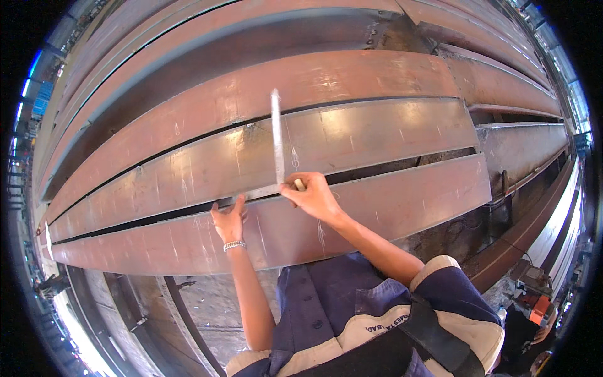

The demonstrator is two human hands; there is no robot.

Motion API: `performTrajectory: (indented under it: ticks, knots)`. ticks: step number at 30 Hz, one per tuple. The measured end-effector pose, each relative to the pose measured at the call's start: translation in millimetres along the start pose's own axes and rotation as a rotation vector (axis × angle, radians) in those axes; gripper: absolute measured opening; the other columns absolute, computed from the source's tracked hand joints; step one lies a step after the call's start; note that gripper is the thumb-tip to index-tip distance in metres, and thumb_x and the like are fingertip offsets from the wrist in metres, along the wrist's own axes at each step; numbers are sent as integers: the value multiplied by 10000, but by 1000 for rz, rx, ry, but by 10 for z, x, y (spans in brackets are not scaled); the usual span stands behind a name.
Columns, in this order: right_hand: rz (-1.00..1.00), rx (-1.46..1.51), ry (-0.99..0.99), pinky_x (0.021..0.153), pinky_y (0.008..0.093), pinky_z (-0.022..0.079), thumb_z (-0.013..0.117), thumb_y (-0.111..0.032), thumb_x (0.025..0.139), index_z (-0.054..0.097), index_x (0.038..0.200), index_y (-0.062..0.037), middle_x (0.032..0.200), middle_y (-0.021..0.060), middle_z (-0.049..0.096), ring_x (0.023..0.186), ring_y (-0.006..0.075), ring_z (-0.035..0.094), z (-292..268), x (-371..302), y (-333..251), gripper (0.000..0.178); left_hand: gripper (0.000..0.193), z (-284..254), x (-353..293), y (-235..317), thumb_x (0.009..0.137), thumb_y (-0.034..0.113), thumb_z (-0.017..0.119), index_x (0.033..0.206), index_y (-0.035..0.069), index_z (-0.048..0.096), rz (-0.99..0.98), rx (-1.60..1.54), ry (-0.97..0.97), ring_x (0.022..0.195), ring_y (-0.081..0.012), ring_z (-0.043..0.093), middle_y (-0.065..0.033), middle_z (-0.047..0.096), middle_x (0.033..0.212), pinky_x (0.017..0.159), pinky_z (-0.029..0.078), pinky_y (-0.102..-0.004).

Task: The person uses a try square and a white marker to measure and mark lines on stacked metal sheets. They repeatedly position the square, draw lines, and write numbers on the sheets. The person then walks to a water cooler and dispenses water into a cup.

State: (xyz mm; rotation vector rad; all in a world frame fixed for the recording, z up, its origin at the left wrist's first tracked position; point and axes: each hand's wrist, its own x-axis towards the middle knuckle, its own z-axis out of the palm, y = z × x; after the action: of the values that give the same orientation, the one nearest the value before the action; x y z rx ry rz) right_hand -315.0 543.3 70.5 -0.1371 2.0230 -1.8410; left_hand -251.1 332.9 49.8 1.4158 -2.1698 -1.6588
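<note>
Metal square (276,135), with an L shape, lies on the row of rusty-brown steel beams. Its long arm crosses the middle beam (377,125) and points away from the person, and its tip reaches over the far beam (389,75). The short arm goes to the left along the near edge of the middle beam, beside the dark gap before the near beam (402,201).

The left hand (230,221) is at the left end of the short arm. Its thumb and forefinger are spread apart there, but I cannot tell if they grip the metal or only rest against it. On the left wrist there is a silver-coloured bracelet (235,245).

The right hand (316,198) is at the corner of the square. Its fingers are closed on a short pale-yellow stick (299,185), and the fingertips are close to the corner.

Thin white marks are drawn on the middle beam and the near beam. The person wears a dark blue and beige shirt (326,301).
</note>
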Motion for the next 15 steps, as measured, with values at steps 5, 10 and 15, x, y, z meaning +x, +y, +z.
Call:
performTrajectory:
  ticks: [5,10,15]
  knots:
    - [-554,-349,-5,525,366,477,699,-96,803,640,796,4,645,114,626,544,273,619,199,27,-373,117,792,-232,-37,530,908,445,682,1370,-136,406,189,54,-86,801,-206,693,-177,687,1041,656,568,-299]
    - [-713,-360,-137,567,417,490,700,-76,806,568,807,-34,676,133,604,633,339,630,165,-132,-755,139,660,-386,-351,1090,992,507,518,1368,-35,484,334,-151,-254,1032,-269,663,-176,645,1176,851,546,-351]
    - [-826,-366,-121,543,415,471,682,-76,821,554,842,-31,681,144,601,619,350,624,-239,-175,-1248,137,585,-418,-864,1354,953,339,647,1381,-14,462,519,-60,-40,1137,-283,617,-195,577,1308,907,528,-382]
